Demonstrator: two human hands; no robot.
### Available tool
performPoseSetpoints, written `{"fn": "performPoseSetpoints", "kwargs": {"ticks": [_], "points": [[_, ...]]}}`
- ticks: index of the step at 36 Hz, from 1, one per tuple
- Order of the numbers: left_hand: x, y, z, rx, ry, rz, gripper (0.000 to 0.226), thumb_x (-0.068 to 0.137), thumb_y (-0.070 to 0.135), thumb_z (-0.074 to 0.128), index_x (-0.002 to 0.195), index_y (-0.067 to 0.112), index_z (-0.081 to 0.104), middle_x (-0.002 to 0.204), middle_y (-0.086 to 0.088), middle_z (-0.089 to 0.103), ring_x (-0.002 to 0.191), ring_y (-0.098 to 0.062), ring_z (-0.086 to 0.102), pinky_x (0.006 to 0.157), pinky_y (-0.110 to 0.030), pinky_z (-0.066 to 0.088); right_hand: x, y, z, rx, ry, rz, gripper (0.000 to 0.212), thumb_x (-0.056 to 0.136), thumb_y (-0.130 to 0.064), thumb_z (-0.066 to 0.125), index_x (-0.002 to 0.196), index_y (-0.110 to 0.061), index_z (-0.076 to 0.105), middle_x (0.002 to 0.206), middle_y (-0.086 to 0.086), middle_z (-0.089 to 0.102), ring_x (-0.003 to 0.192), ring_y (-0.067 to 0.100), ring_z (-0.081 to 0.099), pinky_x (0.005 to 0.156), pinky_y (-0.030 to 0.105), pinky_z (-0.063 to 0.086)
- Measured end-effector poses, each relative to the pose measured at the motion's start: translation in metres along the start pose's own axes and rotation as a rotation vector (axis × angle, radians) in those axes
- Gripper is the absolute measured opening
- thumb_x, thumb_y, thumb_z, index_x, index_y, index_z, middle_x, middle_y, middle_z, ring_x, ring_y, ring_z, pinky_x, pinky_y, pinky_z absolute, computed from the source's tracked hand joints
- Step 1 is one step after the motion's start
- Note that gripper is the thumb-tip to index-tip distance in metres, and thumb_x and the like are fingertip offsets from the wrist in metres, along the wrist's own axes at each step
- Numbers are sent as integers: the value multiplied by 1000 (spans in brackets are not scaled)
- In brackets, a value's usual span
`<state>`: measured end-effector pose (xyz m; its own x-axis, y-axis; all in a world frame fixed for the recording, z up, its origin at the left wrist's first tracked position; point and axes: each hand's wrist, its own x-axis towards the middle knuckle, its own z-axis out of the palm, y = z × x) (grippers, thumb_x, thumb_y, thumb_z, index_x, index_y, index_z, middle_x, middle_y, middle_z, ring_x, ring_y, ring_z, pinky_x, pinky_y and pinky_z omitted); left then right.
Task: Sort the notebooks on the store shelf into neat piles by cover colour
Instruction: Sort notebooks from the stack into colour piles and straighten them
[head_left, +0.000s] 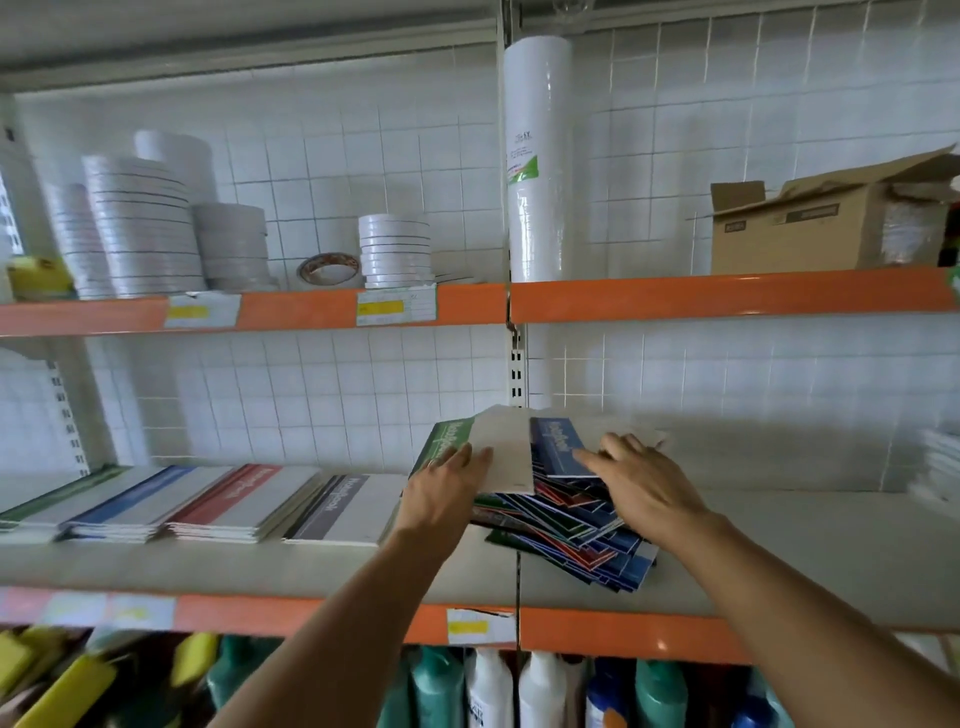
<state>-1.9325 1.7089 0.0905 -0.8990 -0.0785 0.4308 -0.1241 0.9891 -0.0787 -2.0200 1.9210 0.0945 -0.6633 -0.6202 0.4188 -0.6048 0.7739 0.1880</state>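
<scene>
A messy heap of mixed notebooks (576, 530) lies on the middle shelf (779, 551), spines in blue, red and green. My left hand (447, 480) holds a green-and-white notebook (488, 449) tilted up off the heap's left side. My right hand (634, 478) rests with spread fingers on a blue notebook (558, 447) on top of the heap. To the left lie sorted piles: green (47, 506), blue (140, 501), red (244, 501) and dark grey (343, 506).
The upper shelf carries stacks of white tape rolls (140, 228), a tall white roll (537, 156) and an open cardboard box (826, 218). White items (940, 467) sit at the far right. Bottles (488, 691) stand below the orange shelf edge (311, 613).
</scene>
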Motion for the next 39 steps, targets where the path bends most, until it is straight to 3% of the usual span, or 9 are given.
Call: {"fn": "performPoseSetpoints", "kwargs": {"ticks": [5, 8, 11, 14, 19, 25, 35, 39], "points": [[-27, -18, -8, 22, -17, -55, 52, 101, 14, 33, 150, 24, 20, 157, -3, 23, 140, -23, 29, 106, -37, 39, -6, -17, -8, 31, -17, 4, 81, 90, 12, 38, 153, -26, 3, 150, 6, 32, 127, 20, 44, 101, 30, 44], [-40, -32, -12, 12, -19, -91, 51, 102, 15, 32, 151, 24, 20, 156, -3, 24, 140, -24, 30, 106, -37, 36, -4, -30, -15, 8, 6, 0, 86, 90, 12, 37, 152, -31, -5, 154, 6, 28, 125, 21, 49, 98, 33, 49], [-53, -50, -13, 1, -17, -125, 50, 103, 16, 30, 151, 26, 21, 157, -2, 23, 140, -23, 29, 107, -36, 33, 1, -47, -23, -16, 19, -16, 87, 90, 12, 36, 152, -33, -5, 155, 4, 25, 124, 21, 50, 87, 29, 53], [-65, -73, -12, 0, -15, -149, 53, 101, 12, 30, 151, 28, 22, 158, 2, 21, 141, -21, 28, 105, -36, 35, 8, -70, -32, -20, 24, -30, 85, 91, 11, 37, 152, -32, -3, 158, 3, 20, 129, 20, 45, 86, 25, 50], [-91, -121, -14, -3, -15, -159, 53, 101, 8, 29, 151, 24, 23, 157, 1, 23, 143, -21, 25, 106, -37, 34, 25, -123, -33, -25, 44, -59, 83, 90, 11, 37, 153, -31, 2, 160, 2, 14, 141, 19, 29, 106, 28, 36], [-123, -199, -12, -10, -25, -166, 51, 101, 9, 30, 150, 22, 27, 156, -2, 27, 142, -20, 27, 108, -34, 31, 47, -206, -28, 37, 30, -121, 82, 90, 11, 36, 153, -27, 2, 161, 1, 6, 146, 15, 17, 112, 24, 22], [-164, -308, -4, 21, -114, -236, 53, 102, 12, 28, 152, 26, 18, 159, 3, 17, 146, -18, 16, 110, -32, 27, 74, -311, 1, 121, -43, -100, 83, 88, 14, 32, 153, -28, 5, 160, -1, 9, 144, 16, 21, 110, 26, 26], [-173, -333, 4, -1, -110, -244, 53, 101, 10, 29, 151, 25, 22, 156, 3, 24, 144, -17, 21, 110, -30, 27, 85, -333, 10, 122, -77, -94, 83, 89, 14, 34, 153, -28, 4, 160, -2, 9, 144, 14, 20, 110, 24, 27]]}}
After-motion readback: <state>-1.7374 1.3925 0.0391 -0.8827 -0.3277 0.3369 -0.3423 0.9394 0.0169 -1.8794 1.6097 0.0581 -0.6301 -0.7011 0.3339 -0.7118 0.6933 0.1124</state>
